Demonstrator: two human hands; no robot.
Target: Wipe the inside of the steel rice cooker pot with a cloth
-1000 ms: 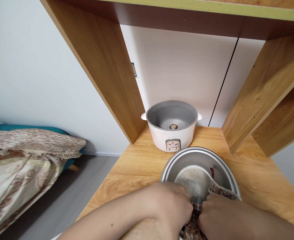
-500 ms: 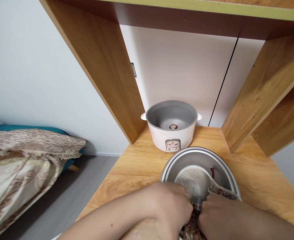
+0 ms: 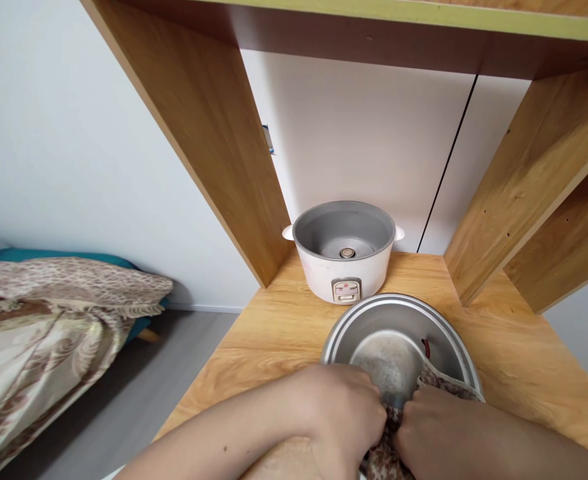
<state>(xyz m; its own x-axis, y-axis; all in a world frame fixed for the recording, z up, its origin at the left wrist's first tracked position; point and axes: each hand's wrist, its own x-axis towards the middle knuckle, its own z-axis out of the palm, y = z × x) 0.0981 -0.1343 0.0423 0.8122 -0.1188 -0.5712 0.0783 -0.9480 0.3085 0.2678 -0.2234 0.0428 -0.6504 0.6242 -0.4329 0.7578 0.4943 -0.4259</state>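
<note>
A metal inner pot [image 3: 374,320] stands on the wooden desk [image 3: 274,333] right in front of me. A patterned brown cloth [image 3: 444,385] hangs over its near rim and runs down between my hands. My left hand [image 3: 347,417] is closed on the cloth at the pot's near edge. My right hand [image 3: 437,433] is closed on the same cloth just to the right, knuckles touching the left hand. Behind the pot sits a white rice cooker body [image 3: 344,250], open and without its pot.
Wooden shelf uprights rise on the left [image 3: 209,133] and right [image 3: 529,180] of the cooker, with a shelf board overhead. A bed with a patterned blanket [image 3: 49,320] lies at the lower left beyond the desk edge, above a grey floor.
</note>
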